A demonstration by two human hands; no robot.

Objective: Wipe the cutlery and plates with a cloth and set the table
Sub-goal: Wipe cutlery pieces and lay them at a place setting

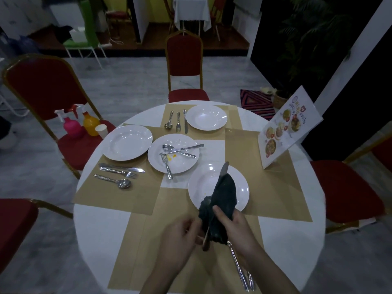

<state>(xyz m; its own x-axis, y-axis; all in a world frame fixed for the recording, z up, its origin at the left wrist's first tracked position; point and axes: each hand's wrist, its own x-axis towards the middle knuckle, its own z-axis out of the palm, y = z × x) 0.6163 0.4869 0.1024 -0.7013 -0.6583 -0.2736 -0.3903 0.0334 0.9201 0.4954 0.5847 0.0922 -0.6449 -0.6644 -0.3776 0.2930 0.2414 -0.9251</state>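
Nearest the camera, two utensils point(244, 270) lay on a mat, partly hidden under the right wrist. A dark cloth point(220, 209) was gripped by the right hand point(235, 228) and wrapped around a knife point(223, 169); only the blade tip was exposed. The handle end was pinched by the left hand point(182, 236), its fingers closed. A plate point(239, 187) beyond was partly covered by the cloth. At centre, a stained plate point(173, 153) carried crossed cutlery. Farther off, a clean plate point(206, 117) sat beside a spoon, fork and knife.
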